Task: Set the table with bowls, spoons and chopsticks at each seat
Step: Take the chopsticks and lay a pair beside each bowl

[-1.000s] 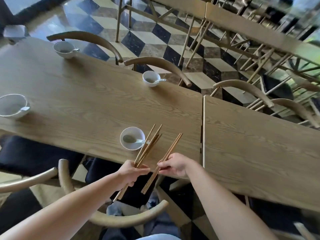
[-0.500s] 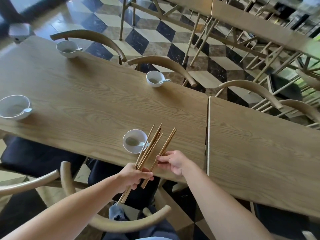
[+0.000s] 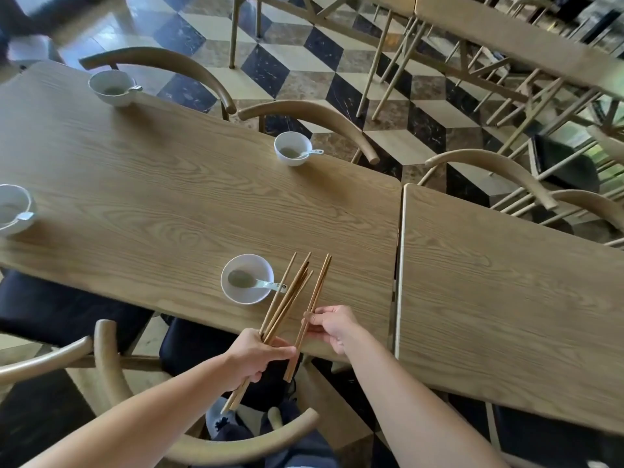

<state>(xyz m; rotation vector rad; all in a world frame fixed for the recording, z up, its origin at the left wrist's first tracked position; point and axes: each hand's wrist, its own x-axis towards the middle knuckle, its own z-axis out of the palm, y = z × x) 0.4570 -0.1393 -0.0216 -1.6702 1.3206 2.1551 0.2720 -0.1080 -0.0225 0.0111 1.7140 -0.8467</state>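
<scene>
At the near edge of the long wooden table (image 3: 162,204), my left hand (image 3: 255,354) grips a bundle of wooden chopsticks (image 3: 287,295) that fans out over the tabletop. My right hand (image 3: 332,327) pinches a separate pair of chopsticks (image 3: 315,298) just right of the bundle, tips pointing away from me. A white bowl (image 3: 247,278) with a spoon (image 3: 261,283) in it stands just left of the chopsticks. Three more white bowls with spoons stand at other seats: far middle bowl (image 3: 292,148), far left bowl (image 3: 111,86), left-edge bowl (image 3: 13,209).
A second wooden table (image 3: 506,285) adjoins on the right across a narrow gap. Curved-back wooden chairs (image 3: 310,116) line the far side, and one chair back (image 3: 202,447) sits just in front of my body. Checkered floor lies beyond.
My right hand has drawn its pair of chopsticks closer to the left bundle and lowered them toward the table beside the near bowl. The camera shifted slightly.
</scene>
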